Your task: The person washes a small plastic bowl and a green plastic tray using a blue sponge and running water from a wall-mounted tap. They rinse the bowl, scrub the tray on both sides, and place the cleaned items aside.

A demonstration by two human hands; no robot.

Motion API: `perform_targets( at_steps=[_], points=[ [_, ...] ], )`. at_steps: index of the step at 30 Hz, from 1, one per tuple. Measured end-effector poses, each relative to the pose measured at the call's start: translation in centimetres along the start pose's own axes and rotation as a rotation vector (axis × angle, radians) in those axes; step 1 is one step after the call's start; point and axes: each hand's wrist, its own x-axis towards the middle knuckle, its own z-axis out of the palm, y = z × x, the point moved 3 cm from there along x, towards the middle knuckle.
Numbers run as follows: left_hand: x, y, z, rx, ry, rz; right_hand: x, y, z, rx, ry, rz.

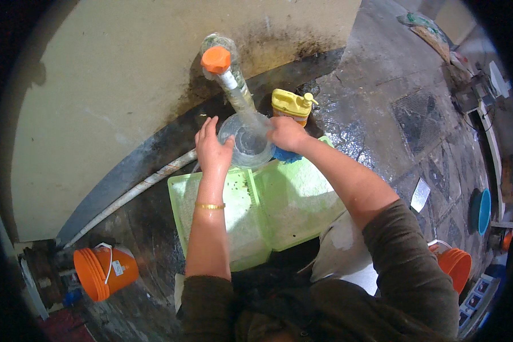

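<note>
A clear plastic bowl (252, 147) is beneath a tap with an orange knob (216, 60), and a stream of water runs into it. My right hand (287, 133) grips the bowl's right rim with curled fingers. At its left side is my left hand (213, 147), wet, with its thumb over the rim and the fingers extended outside; whether it bears any weight is unclear. Under my forearms lie two light green plastic trays (256, 205), side by side, with small dark bits on the left one. Partly hidden by my right hand is a blue scrubbing mesh or cloth (288, 155).
A yellow jug with a pump (293, 104) stands beyond my right hand. A pale pipe (154, 179) follows the wall's base. An orange bucket (107, 273) lies tipped at left; another orange bucket (453, 267) and a teal basin (482, 211) are at right. The floor (363, 115) is wet.
</note>
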Motion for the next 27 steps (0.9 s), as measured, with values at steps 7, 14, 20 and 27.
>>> perform_targets(
  at_steps=[7, 14, 20, 27],
  points=[
    [4.3, 2.1, 2.0, 0.353, -0.247, -0.022, -0.9, -2.5, -0.4, -0.026, 0.028, -0.019],
    [4.7, 2.5, 0.7, -0.361, 0.032, 0.259, -0.2, -0.7, -0.8, 0.202, 0.152, 0.009],
    [3.7, -3.3, 2.6, -1.327, -0.538, -0.719, 0.0, -0.1, -1.1, 0.191, 0.033, -0.032],
    [0.9, -6.2, 7.5, -1.356, -0.734, -0.696, -0.7, -1.4, -1.9, 0.119, -0.014, -0.076]
  ],
)
